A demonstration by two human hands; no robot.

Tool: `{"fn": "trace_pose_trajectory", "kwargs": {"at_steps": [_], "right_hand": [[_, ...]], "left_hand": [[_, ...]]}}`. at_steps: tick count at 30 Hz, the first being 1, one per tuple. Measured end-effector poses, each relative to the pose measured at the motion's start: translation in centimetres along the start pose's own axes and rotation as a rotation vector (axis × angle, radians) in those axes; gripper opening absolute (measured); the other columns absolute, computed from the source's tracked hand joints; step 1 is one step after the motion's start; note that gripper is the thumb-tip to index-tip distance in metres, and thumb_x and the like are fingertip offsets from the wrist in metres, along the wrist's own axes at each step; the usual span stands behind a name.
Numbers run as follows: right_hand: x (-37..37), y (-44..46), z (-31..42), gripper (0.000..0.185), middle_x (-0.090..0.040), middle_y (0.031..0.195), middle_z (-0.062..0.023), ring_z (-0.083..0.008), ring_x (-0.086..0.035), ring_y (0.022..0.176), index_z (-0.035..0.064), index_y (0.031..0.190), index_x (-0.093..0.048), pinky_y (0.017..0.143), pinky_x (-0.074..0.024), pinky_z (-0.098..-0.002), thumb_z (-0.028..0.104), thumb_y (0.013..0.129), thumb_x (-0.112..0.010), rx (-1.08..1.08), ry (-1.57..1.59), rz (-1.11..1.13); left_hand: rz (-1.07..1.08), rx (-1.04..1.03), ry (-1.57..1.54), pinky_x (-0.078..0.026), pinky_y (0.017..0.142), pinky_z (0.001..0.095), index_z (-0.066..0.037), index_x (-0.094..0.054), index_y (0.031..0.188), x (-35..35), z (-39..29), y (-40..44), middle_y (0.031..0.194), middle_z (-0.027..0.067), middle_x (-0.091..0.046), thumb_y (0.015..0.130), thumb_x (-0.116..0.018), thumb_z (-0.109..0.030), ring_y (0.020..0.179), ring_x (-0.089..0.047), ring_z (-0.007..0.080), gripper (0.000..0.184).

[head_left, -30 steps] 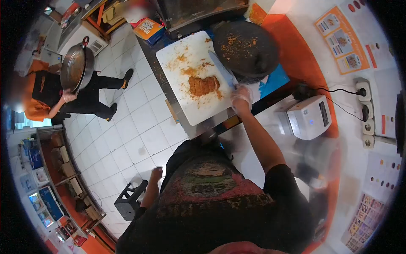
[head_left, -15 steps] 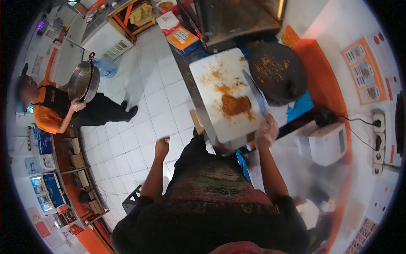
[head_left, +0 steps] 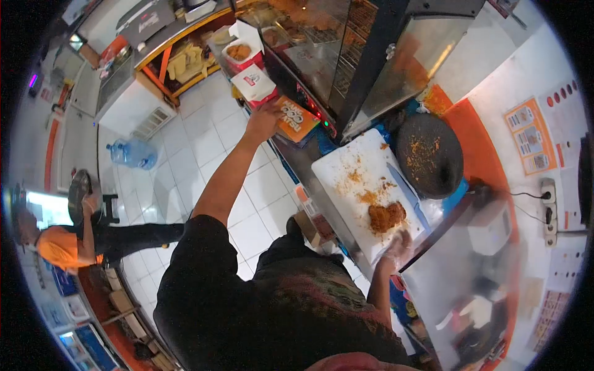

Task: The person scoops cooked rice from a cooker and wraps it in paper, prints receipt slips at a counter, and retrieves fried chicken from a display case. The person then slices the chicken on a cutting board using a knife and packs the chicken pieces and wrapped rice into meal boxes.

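Note:
My left hand (head_left: pixel 263 122) is bare and stretched out to the counter, its fingers at the near edge of an orange box (head_left: pixel 296 119) and close to a red-and-white carton (head_left: pixel 254 85). Those fingers look extended, partly dark against the boxes. In a clear plastic glove, my right hand (head_left: pixel 398 248) is at the lower end of a white cutting board (head_left: pixel 346 162), fingers apart just below a piece of fried chicken (head_left: pixel 387 217). A knife (head_left: pixel 409 196) lies along the board's right side, apart from my hand. Crumbs and orange smears cover the board.
A dark stone mortar (head_left: pixel 429 157) with crumbs stands right of the board. Beyond it is a glass display warmer (head_left: pixel 346 55). An open carton of chicken (head_left: pixel 239 52) sits at the far end. A co-worker in an orange shirt (head_left: pixel 59 248) holds a pan (head_left: pixel 79 195) at left.
My left hand has gone from beside my body forward to the boxes. My right hand has let go of the knife. The view has shifted, and the co-worker has turned with the pan.

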State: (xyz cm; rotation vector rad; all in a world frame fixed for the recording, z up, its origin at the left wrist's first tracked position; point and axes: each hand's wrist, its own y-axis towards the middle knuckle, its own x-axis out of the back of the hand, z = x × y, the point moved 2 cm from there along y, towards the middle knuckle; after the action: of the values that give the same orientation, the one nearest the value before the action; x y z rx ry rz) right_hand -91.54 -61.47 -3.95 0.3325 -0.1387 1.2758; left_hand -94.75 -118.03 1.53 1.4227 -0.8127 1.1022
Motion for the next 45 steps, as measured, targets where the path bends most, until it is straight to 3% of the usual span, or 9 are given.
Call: {"fn": "trace_pose_trajectory", "kwargs": {"at_steps": [3,10,17,25,32,34,38,42,45], "right_hand": [[-6.1,-3.5,1.0,0.030,-0.066,0.112,-0.0160,-0.0246,-0.063,0.103,-0.0038,0.115,-0.061,0.093,-0.0494,-0.0353,0.010,0.089,-0.060,-0.101,0.417,0.148],[-24.7,-8.3,12.2,0.049,-0.063,0.118,-0.0178,-0.0349,-0.060,0.110,0.0062,0.133,-0.051,0.099,-0.0461,-0.0401,0.011,0.086,-0.059,0.389,-0.108,0.986],[-35.9,-9.9,13.8,0.085,-0.021,0.156,-0.0151,-0.0301,-0.040,0.134,0.0059,0.152,-0.022,0.104,-0.0427,-0.0400,0.017,0.079,-0.065,0.511,-0.842,0.857],[-38.3,-10.4,15.9,0.085,-0.019,0.159,-0.0112,-0.0386,-0.048,0.123,0.0050,0.150,-0.024,0.101,-0.0450,-0.0434,0.025,0.080,-0.068,0.162,-0.865,0.849],[-36.1,-10.8,12.4,0.059,-0.044,0.146,-0.0160,-0.0296,-0.056,0.117,0.0022,0.140,-0.043,0.102,-0.0441,-0.0388,0.016,0.085,-0.059,0.074,-0.557,0.775],[-32.4,-10.2,11.6,0.050,-0.054,0.136,-0.0162,-0.0279,-0.057,0.114,0.0007,0.135,-0.049,0.098,-0.0461,-0.0371,0.008,0.085,-0.055,-0.174,-0.180,0.593],[-20.6,-10.1,8.9,0.041,-0.063,0.110,-0.0106,-0.0301,-0.061,0.103,0.0127,0.120,-0.061,0.091,-0.0484,-0.0403,0.010,0.080,-0.060,-0.050,-0.516,0.055],[-10.7,-4.5,7.3,0.082,-0.044,0.144,-0.0167,-0.0309,-0.046,0.128,0.0083,0.144,-0.038,0.112,-0.0343,-0.0364,0.001,0.069,-0.071,-0.047,-0.663,0.008],[-6.7,0.8,4.5,0.111,-0.034,0.151,-0.0198,-0.0312,-0.034,0.140,0.0050,0.151,-0.024,0.116,-0.0284,-0.0368,0.031,0.060,-0.083,-0.014,-0.955,0.179]], "left_hand": [[0.021,-0.153,-0.228,-0.042,0.103,0.0406,-0.010,-0.070,0.107,-0.1,1.0,0.9,0.115,0.0079,-0.066,0.075,-0.068,-0.014,0.118,-0.054,0.0290,0.032],[0.105,-0.347,-0.126,-0.052,0.086,0.0379,-0.008,-0.070,0.097,-1.7,0.3,-1.5,0.102,0.0071,-0.070,0.079,-0.063,-0.025,0.107,-0.061,0.0244,0.026],[-0.054,-0.553,-0.245,-0.053,0.081,0.0379,-0.006,-0.068,0.104,-1.0,-0.4,-2.3,0.103,0.0055,-0.064,0.076,-0.068,-0.026,0.100,-0.059,0.0236,0.034],[-0.098,-0.507,-0.436,-0.051,0.074,0.0378,-0.009,-0.069,0.095,2.7,2.0,6.3,0.086,0.0029,-0.062,0.081,-0.064,-0.018,0.089,-0.059,0.0251,0.018],[-0.076,-0.132,-0.736,-0.047,0.088,0.0415,-0.004,-0.067,0.105,0.1,4.3,8.8,0.105,0.0146,-0.065,0.080,-0.075,-0.030,0.102,-0.058,0.0338,0.037],[-0.085,0.034,-1.035,-0.046,0.094,0.0375,-0.005,-0.062,0.116,-2.3,5.2,6.8,0.115,0.0141,-0.061,0.077,-0.080,-0.019,0.106,-0.058,0.0300,0.046],[-0.101,0.242,-1.295,-0.043,0.099,0.0375,-0.001,-0.047,0.128,-4.7,5.8,2.5,0.127,0.0141,-0.050,0.083,-0.077,-0.017,0.116,-0.051,0.0256,0.056],[-0.168,0.323,-1.162,-0.038,0.102,0.0400,0.000,-0.042,0.128,-4.7,5.1,-0.2,0.126,0.0150,-0.044,0.085,-0.074,-0.015,0.113,-0.047,0.0260,0.057],[-0.274,0.381,-1.190,-0.036,0.103,0.0403,0.001,-0.041,0.129,-4.1,4.3,-0.9,0.125,0.0157,-0.043,0.084,-0.073,-0.014,0.115,-0.045,0.0266,0.058]]}}
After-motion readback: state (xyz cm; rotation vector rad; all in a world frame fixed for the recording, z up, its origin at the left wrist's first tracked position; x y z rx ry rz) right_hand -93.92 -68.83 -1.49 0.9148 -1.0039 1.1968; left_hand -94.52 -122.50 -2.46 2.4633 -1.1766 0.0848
